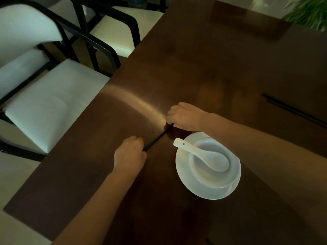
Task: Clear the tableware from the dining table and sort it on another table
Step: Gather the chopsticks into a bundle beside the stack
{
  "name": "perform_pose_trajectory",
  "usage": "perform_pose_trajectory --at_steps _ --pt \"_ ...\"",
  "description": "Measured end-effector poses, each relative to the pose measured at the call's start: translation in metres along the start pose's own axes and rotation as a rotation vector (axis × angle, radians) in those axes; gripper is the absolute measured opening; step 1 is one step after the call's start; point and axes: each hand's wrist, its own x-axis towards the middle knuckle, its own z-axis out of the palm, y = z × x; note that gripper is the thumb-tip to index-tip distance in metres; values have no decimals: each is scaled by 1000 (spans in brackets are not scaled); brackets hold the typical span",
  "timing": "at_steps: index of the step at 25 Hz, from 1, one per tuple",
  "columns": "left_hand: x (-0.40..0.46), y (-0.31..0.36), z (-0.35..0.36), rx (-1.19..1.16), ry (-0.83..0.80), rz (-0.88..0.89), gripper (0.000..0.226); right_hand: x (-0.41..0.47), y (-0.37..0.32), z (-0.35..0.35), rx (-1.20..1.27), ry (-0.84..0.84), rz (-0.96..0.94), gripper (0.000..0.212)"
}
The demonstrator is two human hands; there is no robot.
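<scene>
Dark brown polished wooden worktop [203, 59], dim light. Left hand [130, 153] curls round the near end of a pair of thin black chopsticks [158, 137]; right hand [184, 115] curls round the far end. Both knuckles up, fingers closed on the sticks. The sticks lie low across the worktop between the two hands; can't tell if they are lifted clear of the wood or touching it.

Just right of the chopsticks: round white ceramic plate [191, 183], white ceramic bowl [203, 167] sitting on it, white ceramic soup spoon [203, 153] resting in the bowl with its handle out over the rim toward the hands. A second pair of black chopsticks [293, 109] lies well apart, far right side. White-cushioned chairs with black frames [53, 96] along the left edge, green plant [307, 13] top right.

Step, as I read it: picking up the chopsticks from this place setting; plate, bowl and spoon not yet gathered. Next move probably calls for passing the sticks into one hand so the other is free for the plate stack, kept level because the spoon sits loose and could slide.
</scene>
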Motion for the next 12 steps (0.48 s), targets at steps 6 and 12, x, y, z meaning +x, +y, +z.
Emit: perform_pose_trajectory --at_steps 6,12 --pt "8 -7 -20 -133 -28 79 13 -6 6 -47 53 -23 103 10" --pt "1 22 -90 -837 -108 -63 12 -64 12 -146 52 451 289 45"
